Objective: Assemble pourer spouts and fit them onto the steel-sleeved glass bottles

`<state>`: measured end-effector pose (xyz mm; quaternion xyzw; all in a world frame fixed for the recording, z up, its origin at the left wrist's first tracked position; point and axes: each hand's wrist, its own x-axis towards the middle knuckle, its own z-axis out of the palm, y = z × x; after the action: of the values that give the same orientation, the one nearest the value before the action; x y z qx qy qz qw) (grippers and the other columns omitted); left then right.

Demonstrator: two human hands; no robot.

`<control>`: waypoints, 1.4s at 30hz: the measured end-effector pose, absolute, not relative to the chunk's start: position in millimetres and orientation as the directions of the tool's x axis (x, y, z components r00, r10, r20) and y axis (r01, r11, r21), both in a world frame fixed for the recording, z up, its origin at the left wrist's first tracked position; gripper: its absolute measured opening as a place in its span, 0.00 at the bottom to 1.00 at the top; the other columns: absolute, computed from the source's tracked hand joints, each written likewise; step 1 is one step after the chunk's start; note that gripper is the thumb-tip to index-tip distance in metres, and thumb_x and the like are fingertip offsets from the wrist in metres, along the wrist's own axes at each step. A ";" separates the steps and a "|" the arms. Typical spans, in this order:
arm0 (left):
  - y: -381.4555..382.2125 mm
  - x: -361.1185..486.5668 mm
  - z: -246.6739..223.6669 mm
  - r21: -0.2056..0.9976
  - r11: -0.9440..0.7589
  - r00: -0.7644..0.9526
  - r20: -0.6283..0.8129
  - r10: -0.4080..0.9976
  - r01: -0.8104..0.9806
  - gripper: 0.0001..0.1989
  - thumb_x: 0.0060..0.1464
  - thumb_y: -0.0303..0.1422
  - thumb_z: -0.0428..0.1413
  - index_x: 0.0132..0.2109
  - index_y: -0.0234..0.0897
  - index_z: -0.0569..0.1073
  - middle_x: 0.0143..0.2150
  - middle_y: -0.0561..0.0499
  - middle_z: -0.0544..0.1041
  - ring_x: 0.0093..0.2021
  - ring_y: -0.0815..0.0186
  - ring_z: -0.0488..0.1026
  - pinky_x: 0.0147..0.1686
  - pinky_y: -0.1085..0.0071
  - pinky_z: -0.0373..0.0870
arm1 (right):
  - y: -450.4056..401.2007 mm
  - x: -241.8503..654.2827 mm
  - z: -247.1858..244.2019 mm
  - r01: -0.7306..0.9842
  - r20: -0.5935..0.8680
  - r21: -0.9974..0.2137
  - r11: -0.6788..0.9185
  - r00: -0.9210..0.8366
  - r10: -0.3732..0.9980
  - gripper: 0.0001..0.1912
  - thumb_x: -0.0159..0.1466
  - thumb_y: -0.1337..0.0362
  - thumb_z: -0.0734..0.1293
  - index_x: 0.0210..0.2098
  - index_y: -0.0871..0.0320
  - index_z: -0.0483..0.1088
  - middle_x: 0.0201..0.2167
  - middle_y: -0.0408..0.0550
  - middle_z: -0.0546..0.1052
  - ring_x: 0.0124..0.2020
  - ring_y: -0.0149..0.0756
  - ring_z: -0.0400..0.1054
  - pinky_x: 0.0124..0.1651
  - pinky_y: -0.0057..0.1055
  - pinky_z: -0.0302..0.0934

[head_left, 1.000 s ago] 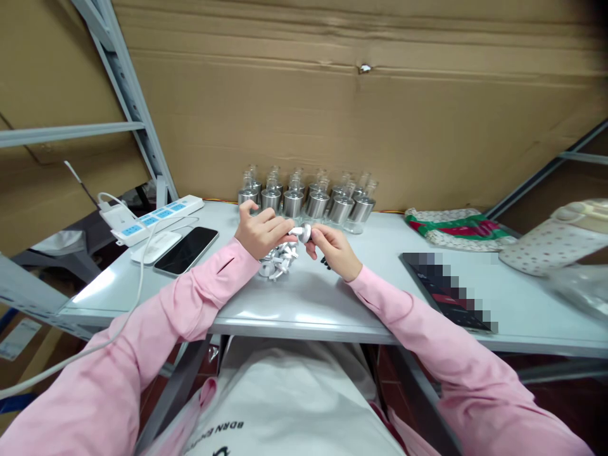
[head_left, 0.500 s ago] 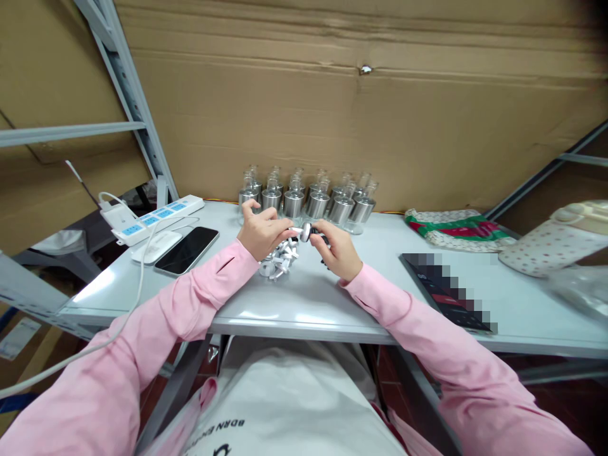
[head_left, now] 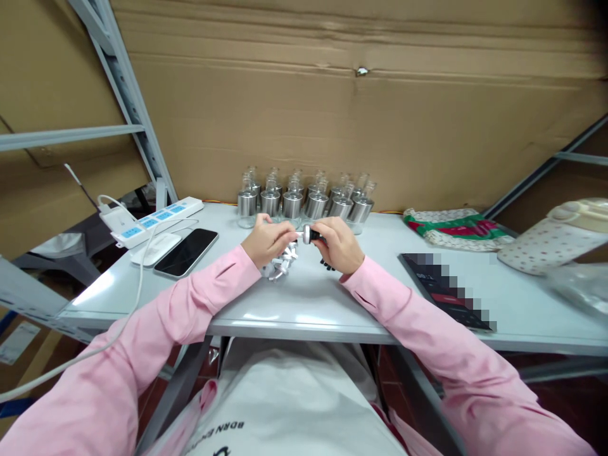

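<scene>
Between my hands is a small bottle cap (head_left: 308, 235), a silver disc with a black part at its right end and a pale stem at its left. My right hand (head_left: 342, 244) grips the black end. With fingertips pressed together, my left hand (head_left: 268, 242) pinches the pale stem. Under the left hand lies a pile of small silver and white parts (head_left: 281, 265), partly covered by its fingers. Several small black pieces (head_left: 327, 265) rest below my right hand, mostly hidden. Behind both hands stand two rows of glass bottles with steel sleeves (head_left: 292, 204).
To the left lie a phone (head_left: 187, 252), a white case (head_left: 156, 248) and a power strip (head_left: 161, 220) with a cable. At right are a dark tablet-like panel (head_left: 439, 288), a patterned cloth (head_left: 453, 228) and a dotted container (head_left: 546, 237). Cardboard (head_left: 332, 114) backs the table.
My left fingers, raised and spread before, have curled in around the stem. My right hand has closed further over the cap's black end. The cap stays in nearly the same place.
</scene>
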<state>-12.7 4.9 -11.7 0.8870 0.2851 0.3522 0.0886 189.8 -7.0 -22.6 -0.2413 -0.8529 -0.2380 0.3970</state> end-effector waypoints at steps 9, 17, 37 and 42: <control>8.4 -15.6 -19.6 -0.217 -0.837 0.620 0.765 0.175 0.503 0.17 0.58 0.46 0.45 0.36 0.37 0.67 0.32 0.54 0.78 0.31 0.69 0.72 0.45 0.63 0.47 | -13.0 182.6 -20.1 0.486 0.562 -0.519 0.704 -0.426 0.709 0.22 0.64 0.49 0.52 0.24 0.59 0.60 0.18 0.41 0.62 0.20 0.28 0.55 0.27 0.28 0.51; 8.6 -17.5 -19.0 -0.285 -0.798 0.613 0.780 0.130 0.532 0.16 0.60 0.43 0.43 0.34 0.38 0.69 0.33 0.55 0.78 0.30 0.70 0.71 0.44 0.62 0.46 | -13.2 186.0 -22.0 0.248 0.282 -0.880 0.406 -0.415 0.865 0.26 0.59 0.42 0.56 0.20 0.59 0.57 0.13 0.37 0.57 0.15 0.23 0.51 0.20 0.25 0.48; 3.8 -12.5 -16.3 0.176 -0.800 0.456 0.743 0.491 0.574 0.25 0.62 0.40 0.32 0.24 0.35 0.62 0.22 0.54 0.67 0.27 0.69 0.61 0.36 0.63 0.48 | -15.0 176.7 -20.7 0.588 0.764 -0.199 0.784 -0.408 0.500 0.14 0.66 0.57 0.53 0.35 0.58 0.64 0.28 0.49 0.69 0.30 0.33 0.64 0.33 0.29 0.59; -0.1 -9.9 -14.3 0.490 -0.762 0.424 0.636 0.645 0.424 0.25 0.60 0.44 0.32 0.21 0.35 0.56 0.19 0.56 0.61 0.22 0.72 0.56 0.36 0.65 0.52 | -13.1 181.8 -18.8 0.588 0.818 0.080 0.805 -0.500 0.284 0.10 0.65 0.63 0.56 0.43 0.58 0.63 0.35 0.54 0.72 0.37 0.38 0.67 0.38 0.34 0.63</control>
<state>-9.9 -0.1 -14.3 0.8340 0.3204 0.4304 0.1285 181.8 -13.1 -18.8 -0.2574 -0.8476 -0.1771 0.4289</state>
